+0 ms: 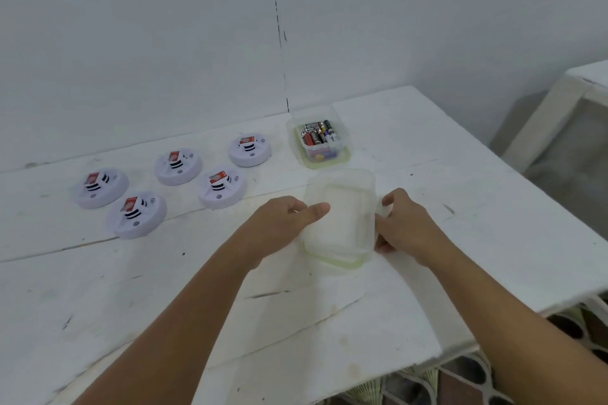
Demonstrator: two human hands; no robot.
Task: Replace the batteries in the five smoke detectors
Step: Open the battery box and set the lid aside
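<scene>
**Here: five detectors laid out, both hands on an empty clear container**

Here the five smoke detectors lie on the white counter (427, 148), left of centre, each white and round with a red-labelled battery showing in its upturned back. They form two loose rows: the far-left detector (100, 188), the far-middle detector (178, 166) and the far-right detector (250, 150) behind; the near-left detector (136, 214) and the near-right detector (222, 187) in front. None touches another, and no hand is on them.

Just right of the far-right detector stands a clear battery box (320, 141), open at the top, holding an assortment of loose cylindrical batteries (317, 134). It sits on what looks like its own green-edged lid.

Nearer the viewer, directly in front of that box, is an empty clear container (339, 219) with a green-tinted rim. The left hand (286, 223) grips its left side, thumb laid over the top edge. The right hand (406, 223) grips its right side, fingers curled around the wall or a side clasp; which one cannot be told.

A pale wall (164, 43) rises behind the counter, and a patterned floor (460, 385) shows at lower right.
</scene>
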